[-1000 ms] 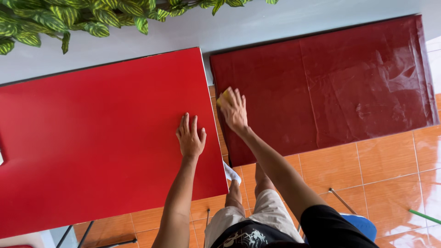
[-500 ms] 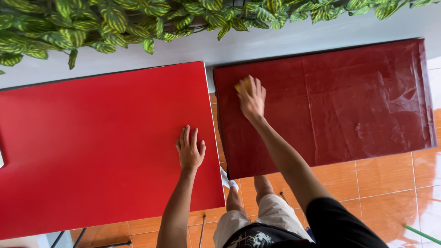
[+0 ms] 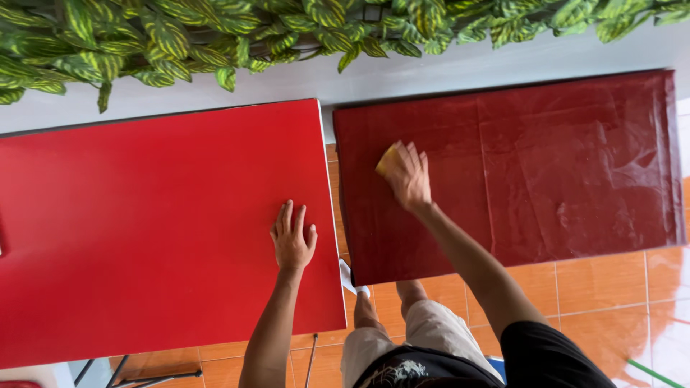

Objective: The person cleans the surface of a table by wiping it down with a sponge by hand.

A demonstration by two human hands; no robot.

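Two tables side by side: left hand (image 3: 291, 241) flat & open on the red table (image 3: 144, 215), right hand (image 3: 408, 174) gripping a yellow sponge (image 3: 387, 159) on the dark table (image 3: 560, 158) w/ shiny cover.

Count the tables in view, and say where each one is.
2. The bright red table is on the left under the left hand; the dark red table is on the right under the right hand.

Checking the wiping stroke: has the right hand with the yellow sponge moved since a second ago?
Yes. The right hand moved rightward, away from the dark red table's left edge.
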